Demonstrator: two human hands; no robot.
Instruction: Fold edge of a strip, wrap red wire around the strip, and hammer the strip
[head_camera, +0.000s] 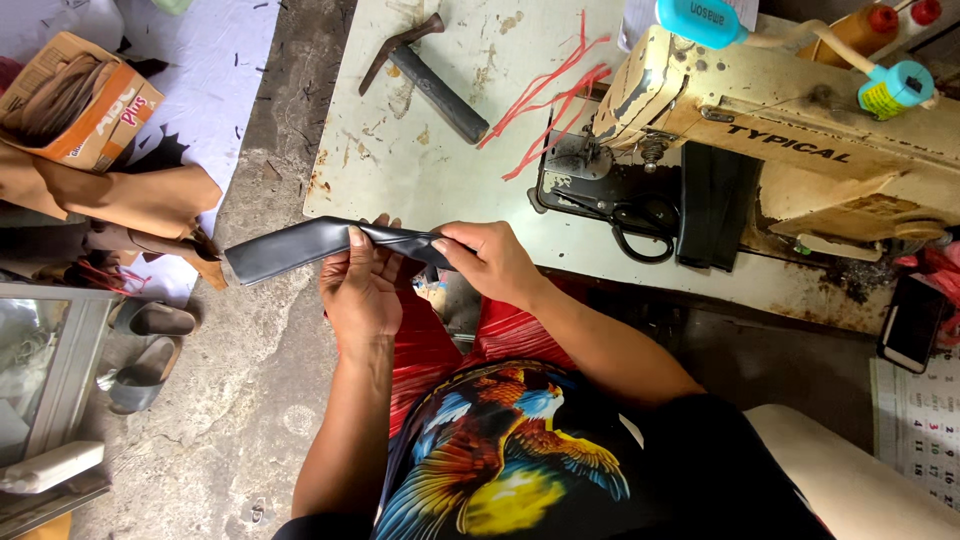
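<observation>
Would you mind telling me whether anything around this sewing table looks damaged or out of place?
The table top is chipped and rust-stained, worst along its near edge. Loose red strips lie tangled beside the sewing machine. Otherwise nothing stands out.

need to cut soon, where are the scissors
In the head view, the scissors lie on the sewing machine bed, right of the hands.

The worn, paint-chipped table (420, 160) carries a cream sewing machine (800, 130). A hammer (430, 80) lies near its far edge, red strips (550, 100) beside the machine, and black scissors (640, 225) and a dark folded strip (715, 205) under its arm.
</observation>
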